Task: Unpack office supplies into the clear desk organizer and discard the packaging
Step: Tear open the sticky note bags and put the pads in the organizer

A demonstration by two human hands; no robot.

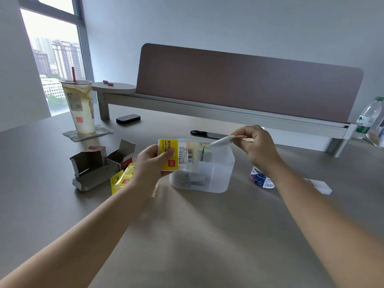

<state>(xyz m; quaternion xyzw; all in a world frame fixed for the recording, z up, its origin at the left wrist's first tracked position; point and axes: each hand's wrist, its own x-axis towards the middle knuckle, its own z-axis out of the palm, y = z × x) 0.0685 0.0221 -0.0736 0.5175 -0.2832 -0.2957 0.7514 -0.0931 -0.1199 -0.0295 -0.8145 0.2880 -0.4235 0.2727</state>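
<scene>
Gripping yellow index-tab packet (178,154) in left hand (152,161), right hand (256,145) pinching its flap (221,140), above clear organizer (218,179)

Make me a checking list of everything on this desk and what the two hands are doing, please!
Surface: grey desk, no spills seen.
Job's things: clear organizer holds some items; yellow packet held above it; its flap pulled open.
Clutter: opened boxes, yellow wrapper, drink cup, tub, white block, water bottle.
Grippers: left hand grips the packet; right hand pinches the flap.
Cables: nothing seen.
Surroundings: desk screen, window.
</scene>
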